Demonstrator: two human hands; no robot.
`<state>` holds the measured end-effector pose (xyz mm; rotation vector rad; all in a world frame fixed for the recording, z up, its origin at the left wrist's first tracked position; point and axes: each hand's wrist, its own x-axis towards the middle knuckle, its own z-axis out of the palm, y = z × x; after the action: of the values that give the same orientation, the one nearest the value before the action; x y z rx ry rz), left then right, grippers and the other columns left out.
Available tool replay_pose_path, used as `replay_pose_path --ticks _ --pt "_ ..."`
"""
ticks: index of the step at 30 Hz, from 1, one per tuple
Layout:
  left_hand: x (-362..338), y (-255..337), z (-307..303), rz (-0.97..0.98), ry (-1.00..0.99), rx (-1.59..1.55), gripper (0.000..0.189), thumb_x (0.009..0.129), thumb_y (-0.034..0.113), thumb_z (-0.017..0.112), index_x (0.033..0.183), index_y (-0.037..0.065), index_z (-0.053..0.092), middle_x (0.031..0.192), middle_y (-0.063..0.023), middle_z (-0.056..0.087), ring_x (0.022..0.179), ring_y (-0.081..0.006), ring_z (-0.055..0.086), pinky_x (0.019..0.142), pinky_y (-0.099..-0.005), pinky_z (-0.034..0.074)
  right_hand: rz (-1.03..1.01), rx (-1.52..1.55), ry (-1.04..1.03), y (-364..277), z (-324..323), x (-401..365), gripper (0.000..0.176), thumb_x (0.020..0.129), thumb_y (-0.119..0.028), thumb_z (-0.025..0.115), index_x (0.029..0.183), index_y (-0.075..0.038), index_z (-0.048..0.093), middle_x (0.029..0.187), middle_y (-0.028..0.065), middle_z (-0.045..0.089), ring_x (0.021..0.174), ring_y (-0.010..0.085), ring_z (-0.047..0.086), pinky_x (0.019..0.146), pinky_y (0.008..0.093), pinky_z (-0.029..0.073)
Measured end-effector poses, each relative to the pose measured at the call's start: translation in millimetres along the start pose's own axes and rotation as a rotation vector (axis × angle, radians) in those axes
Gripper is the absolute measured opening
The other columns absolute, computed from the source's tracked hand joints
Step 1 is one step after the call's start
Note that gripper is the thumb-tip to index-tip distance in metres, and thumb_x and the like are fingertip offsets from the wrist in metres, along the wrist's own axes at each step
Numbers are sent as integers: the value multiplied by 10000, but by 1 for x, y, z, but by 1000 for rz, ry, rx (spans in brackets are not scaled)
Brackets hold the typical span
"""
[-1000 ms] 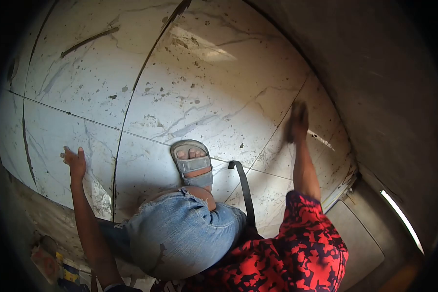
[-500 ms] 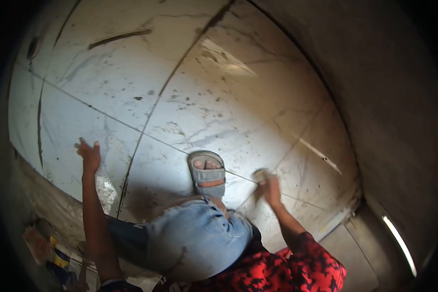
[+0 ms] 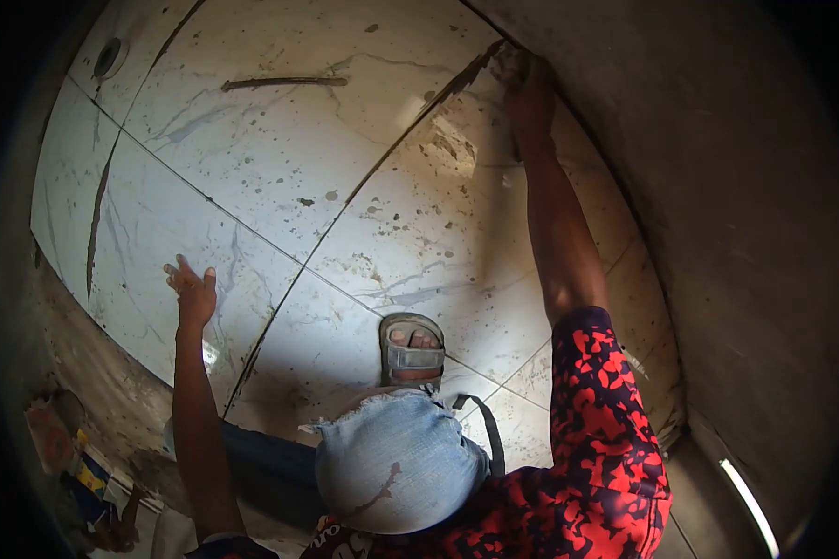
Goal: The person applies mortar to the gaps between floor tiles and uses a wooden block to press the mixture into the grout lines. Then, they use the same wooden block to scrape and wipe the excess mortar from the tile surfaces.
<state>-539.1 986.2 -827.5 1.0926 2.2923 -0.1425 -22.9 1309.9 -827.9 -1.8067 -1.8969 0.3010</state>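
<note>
My left hand [image 3: 194, 294] rests on the pale marbled floor tiles [image 3: 252, 224] with its fingers spread, holding nothing. Far off at the upper right, my right hand [image 3: 533, 98] is closed around a small greyish tool [image 3: 507, 63], mostly hidden by the fingers. That tool is right at the far end of a dark tile joint [image 3: 396, 144], close to the wall. Dark, wet-looking filler [image 3: 468, 78] lies smeared along the joint just beside it. My sandalled foot [image 3: 413, 349] stands on the tiles between both arms.
A thin dark strip [image 3: 284, 82] lies across the far tiles, and a ring-shaped thing [image 3: 111, 58] is at the upper left. Crumbs and stains dot the floor. A grey wall [image 3: 718, 186] borders the right. Blue and yellow items [image 3: 91, 475] are at the lower left.
My right hand has gone from beside my foot up to the far end of the joint, the arm now stretched out. My left hand keeps its place on the floor as the view shifts.
</note>
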Motion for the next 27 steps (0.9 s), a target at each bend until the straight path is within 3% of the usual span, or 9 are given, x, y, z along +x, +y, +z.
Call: replay_pose_path --ticks 3,5,11,17,21,23,25,26,27 --pt "1 -9 6 31 12 62 809 922 384 485 1452 5 4 1466 -344 -69 1360 -509 -56 1115 -529 51 -123 -99 101 4 11 -3 461 852 -223 573 1221 17 436 1115 263 513 1070 426 486 897 465 427" --pt "1 -11 9 27 43 106 807 921 411 469 1461 61 -19 1479 -315 -78 1348 -537 5 1077 -582 183 -290 -268 189 2 16 -10 493 837 -257 588 1213 34 457 1097 262 539 1052 427 499 890 494 411" --pt "-5 1 1 -10 11 62 786 925 382 479 1464 56 9 1482 -309 -72 1358 -518 -11 1085 -571 172 -270 -284 108 -1 15 4 505 835 -233 574 1263 -4 435 1117 247 527 1000 387 525 858 460 446" --pt "-2 -2 6 -24 17 108 793 923 408 463 1463 77 -16 1489 -284 -99 1359 -515 11 1043 -619 234 -430 -114 -311 -85 -8 -121 508 865 -207 536 1322 -28 405 1110 236 548 970 371 548 853 480 444" --pt "5 -5 9 -35 38 132 803 920 412 467 1462 78 -23 1489 -283 -106 1361 -510 15 1042 -624 229 -427 -166 -86 -39 12 -80 437 866 -196 533 1267 -33 475 1115 228 547 949 378 549 840 472 444" --pt "2 -7 10 -13 30 125 813 918 418 467 1460 77 -34 1487 -284 -110 1358 -517 16 1038 -629 229 -255 -212 -277 -34 -3 -49 411 875 -201 516 1229 7 499 1133 226 539 949 367 557 838 478 441" --pt "1 -7 11 -10 31 117 814 917 419 467 1459 76 -34 1487 -286 -109 1357 -519 15 1034 -632 233 -511 -611 -34 -21 8 -24 438 882 -199 494 1250 36 457 1167 256 515 991 372 549 850 494 447" --pt "1 -7 11 -10 29 114 814 917 420 466 1459 75 -34 1486 -287 -108 1357 -520 15 1031 -635 236 15 -331 -299 -53 9 -34 524 876 -205 499 1321 40 372 1238 286 459 1064 403 516 847 508 469" --pt "2 -6 9 -6 40 104 814 917 420 466 1459 75 -34 1486 -287 -108 1357 -520 15 1031 -635 236 -107 -298 -227 -62 15 -61 608 872 -212 508 1379 34 279 1301 316 377 1108 457 475 846 510 490"
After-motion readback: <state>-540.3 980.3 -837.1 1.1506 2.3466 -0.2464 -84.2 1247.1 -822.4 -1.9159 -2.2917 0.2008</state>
